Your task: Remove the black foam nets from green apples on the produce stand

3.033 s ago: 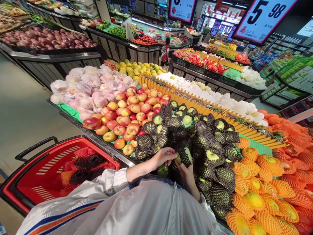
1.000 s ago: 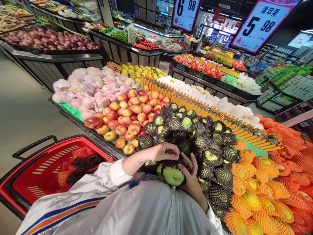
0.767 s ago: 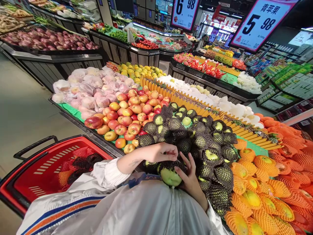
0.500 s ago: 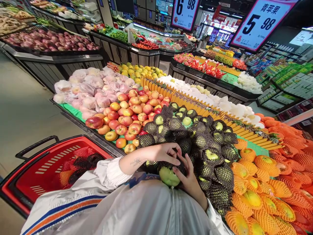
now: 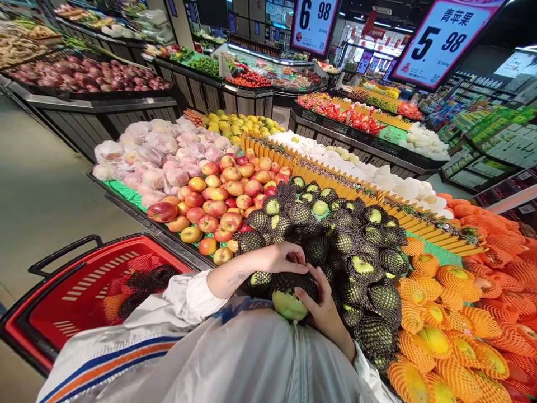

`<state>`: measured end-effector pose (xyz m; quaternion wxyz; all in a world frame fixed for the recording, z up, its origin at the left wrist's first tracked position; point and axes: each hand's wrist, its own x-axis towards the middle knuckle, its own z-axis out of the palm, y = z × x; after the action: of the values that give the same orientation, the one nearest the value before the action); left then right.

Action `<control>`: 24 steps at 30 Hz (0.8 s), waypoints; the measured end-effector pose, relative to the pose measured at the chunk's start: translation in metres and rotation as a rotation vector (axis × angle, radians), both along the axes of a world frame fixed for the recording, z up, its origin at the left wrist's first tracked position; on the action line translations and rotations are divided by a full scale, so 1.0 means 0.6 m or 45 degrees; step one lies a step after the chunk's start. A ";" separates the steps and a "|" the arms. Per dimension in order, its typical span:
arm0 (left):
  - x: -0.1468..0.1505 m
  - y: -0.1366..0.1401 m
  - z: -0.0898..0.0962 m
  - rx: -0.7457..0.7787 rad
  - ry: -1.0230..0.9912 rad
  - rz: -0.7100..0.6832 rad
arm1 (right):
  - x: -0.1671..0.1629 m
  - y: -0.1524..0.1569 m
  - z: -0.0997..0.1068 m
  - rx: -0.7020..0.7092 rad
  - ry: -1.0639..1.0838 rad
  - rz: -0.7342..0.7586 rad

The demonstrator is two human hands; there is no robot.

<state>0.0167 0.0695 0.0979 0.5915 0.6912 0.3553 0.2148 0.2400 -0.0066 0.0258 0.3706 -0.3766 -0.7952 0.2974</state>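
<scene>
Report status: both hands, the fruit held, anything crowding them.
Left hand on black foam net. Right hand cradles round green apple. Netted green apples crowd all round.

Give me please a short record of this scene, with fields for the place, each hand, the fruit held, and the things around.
place: fruit stand in a supermarket
left hand: left hand rests on top of the held apple's black net
right hand: right hand grips the green apple from the right side
fruit held: green apple, its black foam net pushed up so the lower half is bare
pile beside: netted green apples
left of pile: red apples
right of pile: fruit in orange nets
basket: red basket, holding netted fruit
sign: price sign reading 5.98
</scene>
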 end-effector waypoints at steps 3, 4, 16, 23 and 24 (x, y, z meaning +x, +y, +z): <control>0.001 0.003 -0.021 0.083 0.008 0.091 | 0.000 0.010 -0.020 0.183 0.030 0.090; 0.000 0.005 -0.025 0.138 -0.005 0.143 | -0.004 0.012 -0.028 0.191 0.097 0.069; 0.025 -0.002 -0.055 0.263 -0.004 0.000 | -0.019 0.030 -0.104 -0.471 0.756 -0.474; 0.038 0.034 -0.044 0.450 0.175 -0.155 | 0.005 0.048 -0.078 0.111 0.200 -0.590; 0.046 0.036 -0.043 0.481 0.244 -0.154 | 0.004 0.050 -0.082 0.177 0.183 -0.572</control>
<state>0.0446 0.0910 0.0718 0.4269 0.8271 0.3211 0.1750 0.2424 0.0233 -0.0235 0.5079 -0.4957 -0.6816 0.1781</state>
